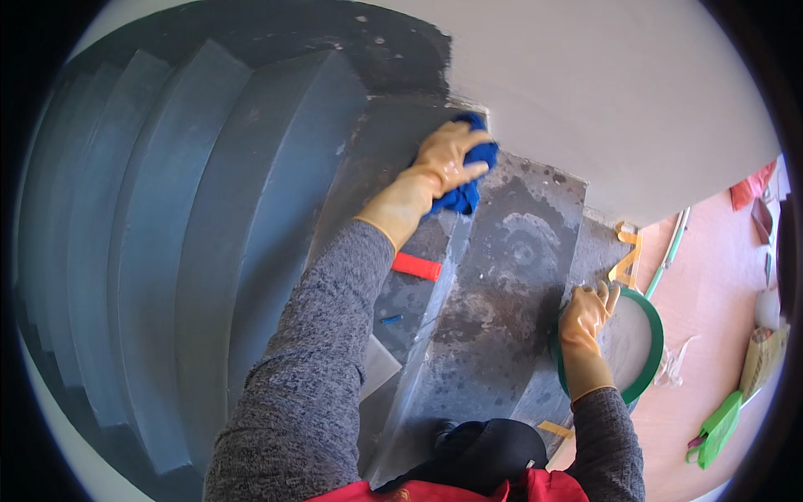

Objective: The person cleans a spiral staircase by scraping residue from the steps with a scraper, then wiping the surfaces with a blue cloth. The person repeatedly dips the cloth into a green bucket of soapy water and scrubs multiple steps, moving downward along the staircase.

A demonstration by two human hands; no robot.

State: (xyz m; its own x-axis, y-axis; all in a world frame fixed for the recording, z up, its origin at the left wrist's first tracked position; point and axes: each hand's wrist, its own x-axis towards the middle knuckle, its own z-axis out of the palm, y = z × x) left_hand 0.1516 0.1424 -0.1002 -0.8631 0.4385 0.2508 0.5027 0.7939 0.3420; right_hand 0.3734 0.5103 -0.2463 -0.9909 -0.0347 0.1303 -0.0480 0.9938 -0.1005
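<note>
My left hand (446, 161), in a cream rubber glove, presses a crumpled blue cloth (456, 199) against the top of a grey step, close to the wall. Its thumb and fingers spread over the cloth. In a matching glove, my right hand (585, 318) grips the rim of a round green basin (657, 335) at the right. Cloudy greyish liquid shows inside the basin. The far left part of the basin's rim is hidden behind my right hand and forearm. Below my left wrist, a red cylindrical object (416, 266) lies on a step, partly covered by my sleeve.
Painted grey stairs (217, 167) curve away to the left. A worn, blotchy step (510, 276) lies between my hands. A small blue piece (391, 320) and a pale flat sheet (381, 366) are near my left forearm. Yellow tape (626, 259) and a green bag (719, 429) sit rightward.
</note>
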